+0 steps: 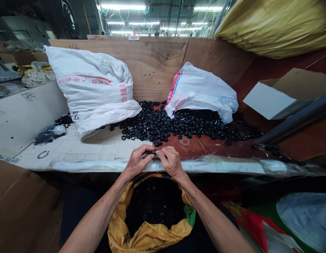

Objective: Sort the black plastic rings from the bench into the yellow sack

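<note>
Both hands meet at the front edge of the workbench, pinching one small black ring-like part (pixel 154 152) between them. My left hand (pixel 138 161) has its thumb and fingers closed on the part's left side. From the right, my right hand (pixel 171 161) grips it with bent fingers; their tips partly hide it. Just beyond lies a wide pile of similar black parts (pixel 152 123) on the bench. Below my hands, an open yellow woven sack (pixel 149 233) holds many more black parts, dark and hard to make out singly.
Two white woven sacks lie on the bench, one on the left (pixel 97 84) and one on the right (pixel 202 91), mouths toward the pile. A wooden board (pixel 155 66) closes the back. On the right are a dark metal bar (pixel 297 117) and an open carton (pixel 271 100).
</note>
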A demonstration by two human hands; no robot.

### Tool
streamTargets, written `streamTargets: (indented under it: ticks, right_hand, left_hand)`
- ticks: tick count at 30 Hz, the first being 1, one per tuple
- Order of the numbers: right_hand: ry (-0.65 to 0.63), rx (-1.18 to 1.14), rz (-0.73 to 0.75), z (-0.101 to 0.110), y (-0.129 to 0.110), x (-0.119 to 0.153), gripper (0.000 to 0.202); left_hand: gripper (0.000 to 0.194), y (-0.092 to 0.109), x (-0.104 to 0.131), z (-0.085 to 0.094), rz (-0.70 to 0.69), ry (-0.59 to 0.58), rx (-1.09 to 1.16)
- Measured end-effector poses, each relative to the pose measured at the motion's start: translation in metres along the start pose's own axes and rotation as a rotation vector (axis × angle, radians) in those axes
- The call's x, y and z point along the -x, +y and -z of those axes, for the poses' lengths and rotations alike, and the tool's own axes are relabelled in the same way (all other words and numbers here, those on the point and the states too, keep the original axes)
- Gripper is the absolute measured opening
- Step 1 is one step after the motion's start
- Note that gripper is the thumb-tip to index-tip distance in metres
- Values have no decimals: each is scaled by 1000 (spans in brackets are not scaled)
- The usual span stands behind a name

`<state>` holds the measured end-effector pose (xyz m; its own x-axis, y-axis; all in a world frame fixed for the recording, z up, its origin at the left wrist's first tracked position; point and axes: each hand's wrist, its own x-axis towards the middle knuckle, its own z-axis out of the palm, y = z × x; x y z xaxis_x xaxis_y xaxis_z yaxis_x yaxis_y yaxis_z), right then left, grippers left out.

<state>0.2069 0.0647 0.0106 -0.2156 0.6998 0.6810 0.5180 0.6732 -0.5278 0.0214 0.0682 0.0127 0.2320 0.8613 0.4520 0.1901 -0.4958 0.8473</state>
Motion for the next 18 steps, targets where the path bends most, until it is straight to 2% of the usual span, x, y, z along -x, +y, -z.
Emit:
streamTargets:
  ticks: [3, 13, 18]
  right_hand:
    - [3, -10, -12, 0, 0, -1, 15]
    - [-41, -78, -51, -1, 1, 3, 15]
    - [-10, -75, -51, -1, 3, 4, 13]
  left_hand:
    - [18, 0, 0, 0, 17, 12, 33]
    - [18, 4, 0, 0, 56, 10, 66]
    - [17, 5, -1, 1, 74, -8, 90]
